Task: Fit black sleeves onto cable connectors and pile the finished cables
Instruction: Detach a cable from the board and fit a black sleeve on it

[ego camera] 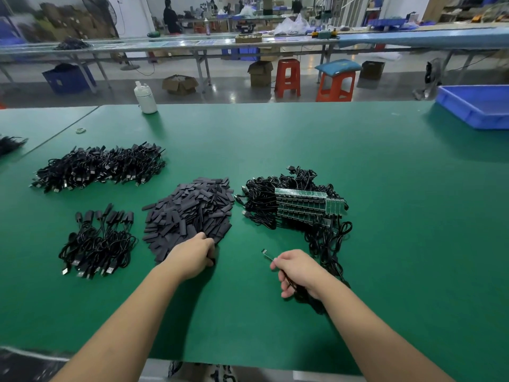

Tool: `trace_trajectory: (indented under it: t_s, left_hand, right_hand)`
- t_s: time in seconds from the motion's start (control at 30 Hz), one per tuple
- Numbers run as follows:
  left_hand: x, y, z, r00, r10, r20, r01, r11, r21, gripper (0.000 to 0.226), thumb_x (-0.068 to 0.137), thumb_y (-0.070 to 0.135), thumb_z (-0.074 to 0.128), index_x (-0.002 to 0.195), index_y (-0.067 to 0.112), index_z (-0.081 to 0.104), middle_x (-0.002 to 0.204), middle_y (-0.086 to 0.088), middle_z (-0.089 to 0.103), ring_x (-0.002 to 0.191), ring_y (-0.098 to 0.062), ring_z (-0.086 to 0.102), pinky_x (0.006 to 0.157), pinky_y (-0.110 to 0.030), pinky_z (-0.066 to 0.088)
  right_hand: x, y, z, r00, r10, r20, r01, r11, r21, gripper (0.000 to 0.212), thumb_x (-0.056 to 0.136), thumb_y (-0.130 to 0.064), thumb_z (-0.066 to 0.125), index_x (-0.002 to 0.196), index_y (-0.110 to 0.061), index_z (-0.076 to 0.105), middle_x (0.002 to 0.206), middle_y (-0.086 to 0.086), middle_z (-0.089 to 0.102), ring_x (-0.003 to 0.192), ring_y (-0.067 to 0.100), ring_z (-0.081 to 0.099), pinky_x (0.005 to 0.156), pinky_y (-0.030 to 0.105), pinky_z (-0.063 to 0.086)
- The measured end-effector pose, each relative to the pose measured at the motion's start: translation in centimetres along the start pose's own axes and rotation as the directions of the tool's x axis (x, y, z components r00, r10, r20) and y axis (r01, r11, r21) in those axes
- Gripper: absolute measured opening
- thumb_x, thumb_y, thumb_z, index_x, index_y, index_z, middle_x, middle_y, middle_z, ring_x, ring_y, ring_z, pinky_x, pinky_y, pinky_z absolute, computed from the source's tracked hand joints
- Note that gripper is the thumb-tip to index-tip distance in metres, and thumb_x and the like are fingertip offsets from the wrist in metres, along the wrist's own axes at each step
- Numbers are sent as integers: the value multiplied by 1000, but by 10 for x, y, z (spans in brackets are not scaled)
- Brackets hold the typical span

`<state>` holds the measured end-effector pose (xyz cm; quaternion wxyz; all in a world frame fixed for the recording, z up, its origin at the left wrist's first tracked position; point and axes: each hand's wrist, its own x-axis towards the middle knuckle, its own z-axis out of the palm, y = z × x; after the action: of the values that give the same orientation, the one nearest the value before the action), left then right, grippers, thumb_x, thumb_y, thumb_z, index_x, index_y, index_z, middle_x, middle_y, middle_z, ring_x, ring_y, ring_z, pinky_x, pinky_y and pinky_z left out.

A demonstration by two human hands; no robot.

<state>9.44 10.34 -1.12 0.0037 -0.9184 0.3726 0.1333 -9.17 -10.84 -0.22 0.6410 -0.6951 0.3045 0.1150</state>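
your two bare forearms reach out over the green desk. your left hand rests at the near edge of the heap of black sleeves, fingers curled down into the loose pieces; whether it has one pinched you cannot tell from here. your right hand is clenched round a black cable, and the cable's small connector end pokes out to the left past your fingers, bare of any sleeve. the rest of that cable trails back to the right toward the tangled pile of unfinished cables, which has green circuit boards lying stacked in rows on top. left of the sleeve heap sits a small pile of sleeved cables, and beyond it a larger pile of cables. farther off stand a white bottle at the desk's far edge and a blue tray at the far right.
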Motion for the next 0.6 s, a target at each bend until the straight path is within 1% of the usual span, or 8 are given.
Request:
trace_trajectory:
  t_s: [0.1,0.23,0.33,0.4,0.47,0.53,0.57,0.6]
  left_hand:
    - [-2,1,-4,1000,20,2,-20,1000,-1,21,88,31,69,86,28,48,95,7,49,86,-17,54,73,-36,49]
    - [-8,3,-11,998,60,-15,-60,998,-35,21,86,32,71,82,29,50,88,10,56,84,-14,54,75,-35,50]
    - [-12,9,-15,995,64,-76,-76,983,-169,21,86,31,72,79,31,52,89,6,54,82,-11,50,77,-33,50]
    - [-13,16,-17,987,51,-151,-96,948,-305,21,87,29,71,79,35,53,88,9,55,79,-10,55,71,-23,47]
    - [-14,28,-19,982,21,-186,-120,833,-540,20,91,22,68,85,36,56,82,8,62,72,-4,65,60,-16,45]
    - [-14,43,-16,988,-12,-156,-117,609,-785,17,94,14,64,99,30,64,80,4,65,63,-13,71,50,-22,45]
    - [-14,50,-12,990,-29,-140,-105,524,-846,17,95,12,63,103,27,67,76,3,66,58,-16,69,47,-23,44]
    - [-13,56,-6,993,-43,-113,-79,477,-875,19,95,12,64,104,27,70,71,3,67,55,-14,65,47,-23,44]
  right_hand:
    - [5,9,0,997,-67,-49,61,991,-117,20,98,-14,50,96,-3,67,75,8,65,49,17,57,52,31,56]
    - [10,18,-4,984,-144,-107,121,974,-193,18,100,-19,54,96,-12,70,82,0,74,45,13,52,44,26,48]
    - [12,21,-8,983,-160,-95,148,982,-120,17,100,-15,53,113,-14,65,89,-1,76,43,9,48,42,24,45]
    - [12,22,-11,984,-152,-89,147,987,-63,31,99,-11,55,129,-16,57,93,0,76,43,9,48,42,23,44]
    - [12,22,-12,987,-142,-73,139,989,-39,36,96,-9,57,132,-12,57,95,0,76,45,9,50,44,24,46]
    - [13,22,-13,992,-120,-49,121,993,19,37,94,-6,61,130,-8,59,95,3,76,49,11,54,47,26,50]
    - [13,22,-12,993,-109,-36,111,992,62,37,93,-4,62,129,-6,59,94,5,76,52,12,56,50,26,52]
    - [13,22,-13,995,-101,-26,103,990,94,36,92,-2,63,128,-5,59,92,7,76,53,13,57,52,27,53]
